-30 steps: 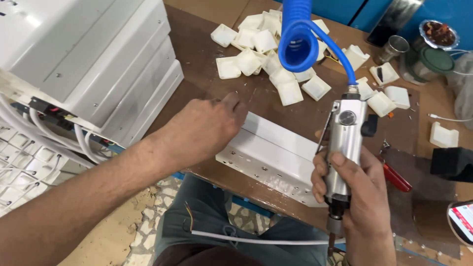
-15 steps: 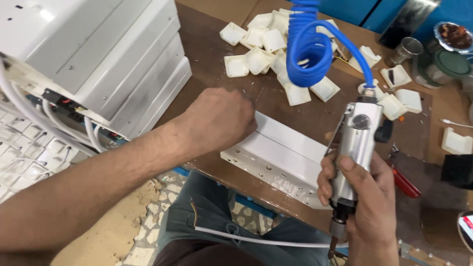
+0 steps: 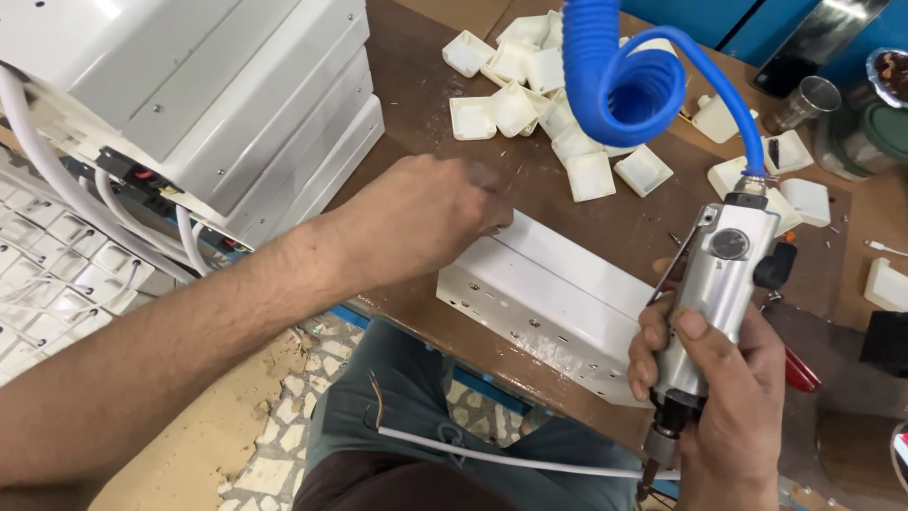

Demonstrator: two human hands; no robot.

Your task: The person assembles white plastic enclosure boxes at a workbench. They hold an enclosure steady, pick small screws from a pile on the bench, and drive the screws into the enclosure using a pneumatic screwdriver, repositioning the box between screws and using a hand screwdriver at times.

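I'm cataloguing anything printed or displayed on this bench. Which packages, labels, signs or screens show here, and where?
Possible screen: a bright sliver at the bottom right edge, mostly cut off; cannot tell what it is.
Round dial or sticker: dark disc on the silver air tool held in the right hand.
No packages or signs visible.

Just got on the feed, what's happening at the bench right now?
A person sits at a brown workbench. The right hand grips a silver pneumatic screwdriver, bit pointing down past the bench edge, fed by a coiled blue air hose. The left hand rests on the far end of a white perforated metal channel lying at the bench's near edge. White plastic caps are heaped behind it, and stacked white metal housings stand to the left.
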